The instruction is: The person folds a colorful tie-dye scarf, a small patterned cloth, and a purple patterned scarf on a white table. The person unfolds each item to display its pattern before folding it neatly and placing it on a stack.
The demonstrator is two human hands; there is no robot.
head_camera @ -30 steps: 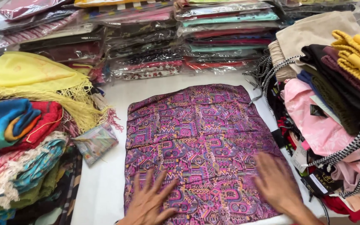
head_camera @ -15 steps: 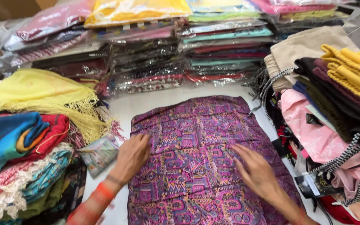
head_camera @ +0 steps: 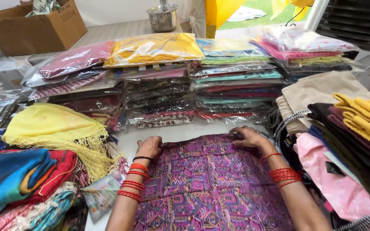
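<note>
Your left hand point(head_camera: 150, 146) sits at the far left corner of the purple patterned cloth point(head_camera: 206, 184), with the fingers curled down on the edge. It looks like a pinch, but you cannot tell for sure. Your right hand point(head_camera: 248, 137) lies at the far right corner, fingers bent and pressing on the hem. The cloth itself lies flat on the white table point(head_camera: 172, 131), right in front of you, running from the middle down to 6 o'clock.

Here is what could go wrong. The stacks of bagged scarves point(head_camera: 159, 85) at 12 o'clock stand very near your knuckles. A push forward could bump them, and the slippery bags may slide. The yellow fringed shawl point(head_camera: 56, 128) at 9 o'clock hangs its threads near your left wrist, where your red bangles point(head_camera: 134, 182) could catch them. At 3 o'clock, the pile of folded cloths point(head_camera: 347, 141) leans close to your right arm, so a wide elbow may knock it.
</note>
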